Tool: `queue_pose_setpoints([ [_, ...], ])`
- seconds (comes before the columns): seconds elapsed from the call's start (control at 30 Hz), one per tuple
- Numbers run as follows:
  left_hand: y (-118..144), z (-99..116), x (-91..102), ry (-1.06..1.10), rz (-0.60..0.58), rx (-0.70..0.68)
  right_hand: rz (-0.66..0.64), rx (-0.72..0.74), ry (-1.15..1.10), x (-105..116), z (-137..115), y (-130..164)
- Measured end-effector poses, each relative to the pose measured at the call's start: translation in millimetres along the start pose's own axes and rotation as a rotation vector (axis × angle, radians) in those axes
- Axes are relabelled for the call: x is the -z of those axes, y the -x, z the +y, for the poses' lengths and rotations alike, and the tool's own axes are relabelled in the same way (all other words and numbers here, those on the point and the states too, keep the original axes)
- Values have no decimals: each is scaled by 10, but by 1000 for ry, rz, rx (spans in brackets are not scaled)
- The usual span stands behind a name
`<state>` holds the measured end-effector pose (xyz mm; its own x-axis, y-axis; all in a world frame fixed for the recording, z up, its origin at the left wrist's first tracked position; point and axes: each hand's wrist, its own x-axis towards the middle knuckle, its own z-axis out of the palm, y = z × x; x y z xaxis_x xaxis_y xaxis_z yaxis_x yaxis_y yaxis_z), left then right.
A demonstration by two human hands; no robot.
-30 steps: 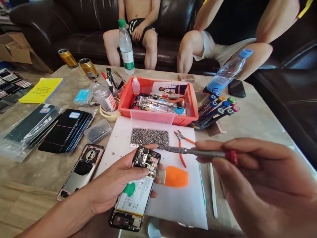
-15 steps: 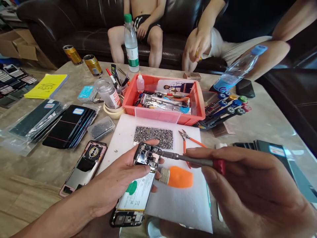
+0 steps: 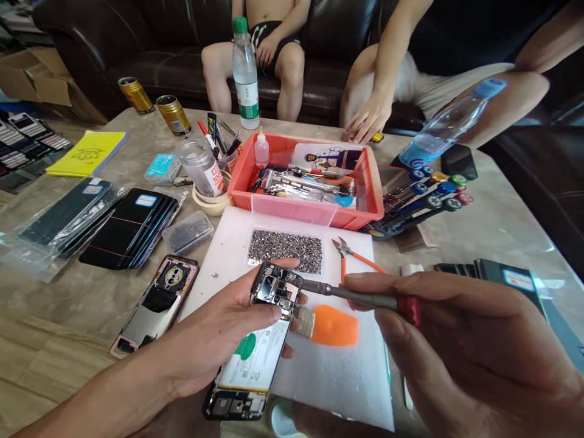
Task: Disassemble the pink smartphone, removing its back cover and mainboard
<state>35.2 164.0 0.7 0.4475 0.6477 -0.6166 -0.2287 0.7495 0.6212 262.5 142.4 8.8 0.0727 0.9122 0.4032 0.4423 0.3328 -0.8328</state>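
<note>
My left hand (image 3: 228, 322) is wrapped round an opened phone (image 3: 269, 340), its thumb lying across the inner side. The phone's circuit board shows at the top, with a white battery bearing a green round sticker below. Between thumb and fingers, my right hand (image 3: 456, 340) grips a screwdriver (image 3: 342, 293) with a red end. Its tip meets the phone's upper right edge; the exact contact is too small to tell. Under the phone lies a white foam mat (image 3: 328, 389), with a tray of small screws (image 3: 283, 249), orange-handled cutters (image 3: 349, 252) and an orange-handled brush (image 3: 335, 325).
A red tool bin (image 3: 310, 216) stands behind the mat, beside a screwdriver rack (image 3: 410, 210). Left are a phone back cover (image 3: 155, 304), banded phones (image 3: 123, 231) and a jar (image 3: 198, 170). Bottles and cans stand farther back. A co-worker's hand (image 3: 369, 118) rests at the far edge.
The co-worker's hand on the right has come down to the table edge. My view has shifted slightly; the phone and screwdriver keep nearly the same position together.
</note>
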Motion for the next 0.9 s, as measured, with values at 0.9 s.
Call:
queue_pose_setpoints([
  [0.9, 12, -58, 92, -355, 45, -86, -142, -6, 271, -166, 20, -15],
])
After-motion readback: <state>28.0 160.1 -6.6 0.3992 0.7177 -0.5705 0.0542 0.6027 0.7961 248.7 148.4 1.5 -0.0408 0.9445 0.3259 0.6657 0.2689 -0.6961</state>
